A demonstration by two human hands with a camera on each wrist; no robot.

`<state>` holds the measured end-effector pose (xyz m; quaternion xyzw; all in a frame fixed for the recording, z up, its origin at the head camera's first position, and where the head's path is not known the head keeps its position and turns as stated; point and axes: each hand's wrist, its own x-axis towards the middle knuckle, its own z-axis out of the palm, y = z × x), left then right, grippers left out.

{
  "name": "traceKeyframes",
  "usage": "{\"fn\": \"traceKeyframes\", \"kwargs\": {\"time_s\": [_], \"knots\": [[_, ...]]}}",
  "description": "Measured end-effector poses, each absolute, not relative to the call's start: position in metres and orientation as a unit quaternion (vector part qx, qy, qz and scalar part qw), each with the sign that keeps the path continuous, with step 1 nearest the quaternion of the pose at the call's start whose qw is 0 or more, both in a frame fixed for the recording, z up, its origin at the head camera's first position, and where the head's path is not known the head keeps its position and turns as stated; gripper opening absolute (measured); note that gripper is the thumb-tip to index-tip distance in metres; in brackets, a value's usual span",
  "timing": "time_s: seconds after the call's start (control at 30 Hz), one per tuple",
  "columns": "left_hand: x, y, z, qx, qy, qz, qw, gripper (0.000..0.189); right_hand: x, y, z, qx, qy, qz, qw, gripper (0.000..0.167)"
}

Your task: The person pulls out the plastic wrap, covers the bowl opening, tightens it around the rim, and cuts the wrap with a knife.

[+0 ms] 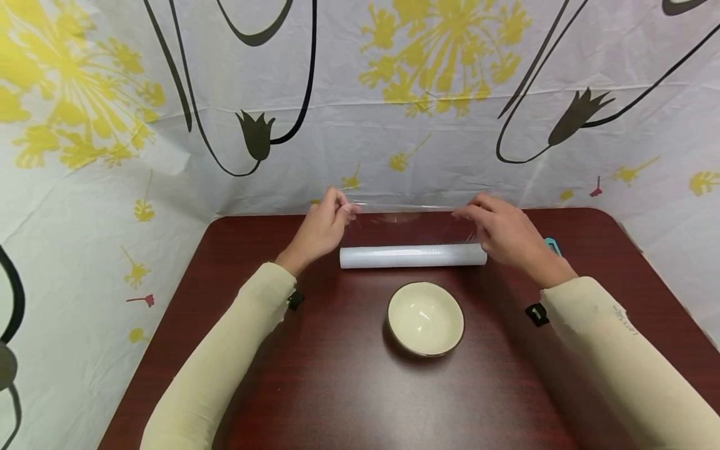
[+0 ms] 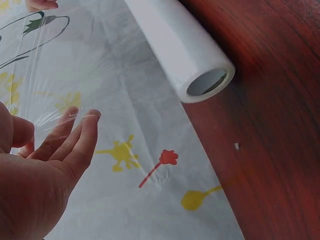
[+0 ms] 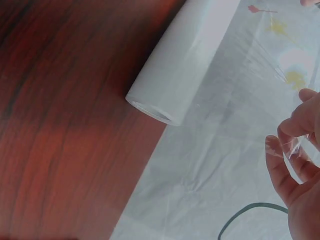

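Note:
A roll of plastic wrap (image 1: 413,256) lies crosswise on the dark red table, with a clear sheet (image 1: 402,219) drawn up from it behind. My left hand (image 1: 325,224) pinches the sheet's left corner between thumb and fingers. At the other corner my right hand (image 1: 506,231) pinches the film the same way, so its free edge is stretched between the two hands. In the left wrist view the roll's hollow end (image 2: 207,82) shows, and the film creases at the thumb. A cream bowl (image 1: 425,319) with a dark rim stands in front of the roll.
A small teal object (image 1: 553,245) lies on the table (image 1: 337,387) behind my right wrist, partly hidden by it. A white cloth (image 1: 337,144) printed with flowers hangs right behind the table's far edge and along its sides.

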<state>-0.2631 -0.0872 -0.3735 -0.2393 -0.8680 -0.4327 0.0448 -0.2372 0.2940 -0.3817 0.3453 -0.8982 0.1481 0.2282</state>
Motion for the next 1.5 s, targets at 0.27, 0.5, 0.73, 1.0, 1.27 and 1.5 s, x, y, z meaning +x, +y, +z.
{"fn": "traceKeyframes", "kwargs": {"time_s": [0.27, 0.5, 0.73, 1.0, 1.27, 1.5], "knots": [[-0.266, -0.088, -0.368, -0.230, -0.874, -0.425, 0.055, 0.008, -0.239, 0.297, -0.373, 0.348, -0.897, 0.130, 0.239, 0.058], [-0.267, -0.087, -0.359, -0.228, -0.873, -0.426, 0.070, 0.008, -0.240, 0.298, -0.363, 0.355, -0.894, 0.119, 0.248, 0.060], [-0.269, -0.086, -0.350, -0.229, -0.873, -0.421, 0.089, 0.009, -0.240, 0.299, -0.355, 0.353, -0.900, 0.111, 0.232, 0.065], [-0.273, -0.083, -0.338, -0.229, -0.877, -0.407, 0.114, 0.008, -0.240, 0.301, -0.348, 0.353, -0.895, 0.112, 0.250, 0.063], [-0.276, -0.081, -0.326, -0.228, -0.879, -0.401, 0.118, 0.010, -0.241, 0.302, -0.339, 0.361, -0.884, 0.117, 0.272, 0.061], [-0.279, -0.080, -0.318, -0.228, -0.876, -0.407, 0.121, 0.010, -0.242, 0.302, -0.332, 0.358, -0.884, 0.115, 0.278, 0.057]]}}
